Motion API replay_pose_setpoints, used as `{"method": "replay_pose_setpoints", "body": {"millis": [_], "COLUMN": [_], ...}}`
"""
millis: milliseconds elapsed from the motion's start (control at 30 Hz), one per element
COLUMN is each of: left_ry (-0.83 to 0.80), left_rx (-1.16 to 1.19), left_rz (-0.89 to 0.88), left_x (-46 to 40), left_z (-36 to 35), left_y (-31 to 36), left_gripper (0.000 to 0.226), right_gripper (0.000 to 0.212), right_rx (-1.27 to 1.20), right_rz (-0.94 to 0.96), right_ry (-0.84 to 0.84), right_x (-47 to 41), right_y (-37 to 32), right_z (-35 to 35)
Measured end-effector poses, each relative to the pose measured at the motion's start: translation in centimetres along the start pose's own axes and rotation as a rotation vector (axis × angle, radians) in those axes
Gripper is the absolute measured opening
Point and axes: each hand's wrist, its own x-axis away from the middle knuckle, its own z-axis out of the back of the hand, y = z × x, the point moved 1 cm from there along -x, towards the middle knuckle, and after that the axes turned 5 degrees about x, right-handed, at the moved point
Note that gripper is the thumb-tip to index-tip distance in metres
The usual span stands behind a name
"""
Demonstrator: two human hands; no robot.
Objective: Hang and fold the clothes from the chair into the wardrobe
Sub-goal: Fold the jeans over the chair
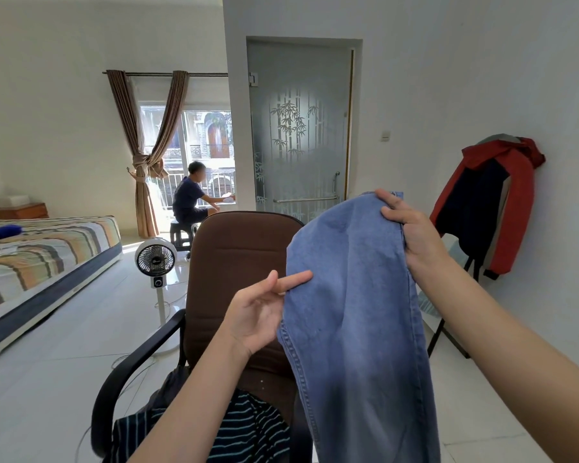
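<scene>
Blue jeans (351,295) hang in front of me, lifted above the brown office chair (234,262). My right hand (405,225) grips the top fold of the jeans, fingers curled over the fabric. My left hand (264,309) is at the jeans' left edge, its index finger straight and touching the denim; its other fingers are loosely bent. On the chair seat lies a dark striped garment (248,429) with other dark clothes beside it. No wardrobe is in view.
A bed (44,259) stands at the left, a white standing fan (156,262) beside the chair. A red and navy jacket (495,202) hangs on a folding stand at the right wall. A person sits by the far window (189,198). A frosted glass door (298,128) is ahead.
</scene>
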Motion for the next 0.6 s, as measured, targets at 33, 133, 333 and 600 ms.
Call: {"method": "replay_pose_setpoints", "body": {"millis": [33,133,333,600], "left_ry": [0.002,-0.091,-0.098,0.394], "left_rx": [0.049,0.094,0.052,0.27], "left_rz": [-0.026,0.015,0.021,-0.219], "left_x": [0.2,0.6,1.2,1.3], "left_z": [0.2,0.0,-1.2,-1.1], "left_y": [0.2,0.9,1.1,1.2], "left_gripper": [0.064,0.064,0.074,0.048], "right_gripper": [0.035,0.036,0.035,0.036], "right_rx": [-0.013,-0.035,-0.008,-0.048], "right_rz": [-0.004,-0.019,-0.027,-0.042], "right_ry": [0.002,-0.009,-0.035,-0.001], "right_x": [0.0,0.2,0.8,0.4], "right_y": [-0.1,-0.1,0.8,1.4], "right_z": [0.2,0.4,-0.5,-1.1]}}
